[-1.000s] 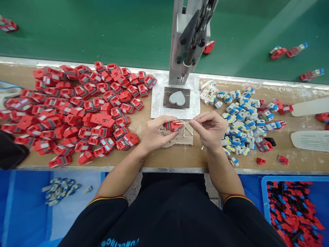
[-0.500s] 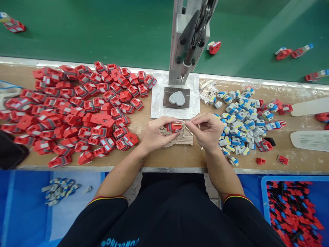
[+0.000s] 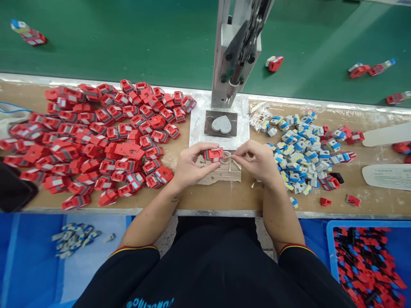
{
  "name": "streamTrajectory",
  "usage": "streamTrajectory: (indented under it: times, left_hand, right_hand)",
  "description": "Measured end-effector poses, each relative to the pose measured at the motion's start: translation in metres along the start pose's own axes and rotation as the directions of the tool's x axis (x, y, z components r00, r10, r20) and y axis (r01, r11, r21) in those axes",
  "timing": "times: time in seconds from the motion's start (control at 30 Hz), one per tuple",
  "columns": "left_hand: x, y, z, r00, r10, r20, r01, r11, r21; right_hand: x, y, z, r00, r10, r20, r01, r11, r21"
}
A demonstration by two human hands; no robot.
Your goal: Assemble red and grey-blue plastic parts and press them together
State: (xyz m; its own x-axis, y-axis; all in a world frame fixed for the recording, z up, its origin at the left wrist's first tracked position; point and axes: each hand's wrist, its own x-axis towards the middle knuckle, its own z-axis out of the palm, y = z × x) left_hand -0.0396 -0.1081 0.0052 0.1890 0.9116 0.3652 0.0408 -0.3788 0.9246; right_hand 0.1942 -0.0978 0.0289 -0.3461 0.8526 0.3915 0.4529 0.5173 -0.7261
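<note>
A small red housing (image 3: 214, 154) is being held in the left hand (image 3: 190, 166), with the fingers closed around its left end and the thumb pressed beneath it. The piece is being kept just above the workbench (image 3: 224, 196), near the middle of its near edge, over a scrap of cardboard (image 3: 221, 174). The long axis of the housing is lying roughly left to right, with its open face turned upward toward the camera.

A thin pale pin (image 3: 228, 156) is being pinched between the thumb and forefinger of the right hand (image 3: 257, 160); those fingers are narrowly closed on it and the rest are curled in. The pin is pointing leftward, and its tip is lying just beside the right end of the housing, so the housing is sitting directly to the left of the right fingertips. Whether pin and housing are already touching cannot be told.

A press (image 3: 236, 51) with a heart-shaped fixture (image 3: 221, 124) is standing just beyond the hands toward the far edge. A heap of red housings (image 3: 96, 137) is spread over the left half, and a pile of blue and grey parts (image 3: 302, 145) is lying toward the right.
</note>
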Motion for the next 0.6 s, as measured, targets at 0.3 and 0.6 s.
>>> streamTrajectory:
  times: [0.3, 0.6]
  left_hand:
    - [0.005, -0.009, -0.006, 0.984, -0.073, -0.160, 0.040, 0.978, -0.203]
    - [0.008, -0.022, -0.007, 0.977, -0.110, -0.183, 0.060, 0.964, -0.260]
  right_hand:
    - [-0.009, 0.018, -0.056, 0.949, 0.004, -0.314, -0.057, 0.985, -0.161]
    - [-0.009, 0.047, -0.089, 0.846, 0.485, 0.223, -0.178, 0.651, -0.738]
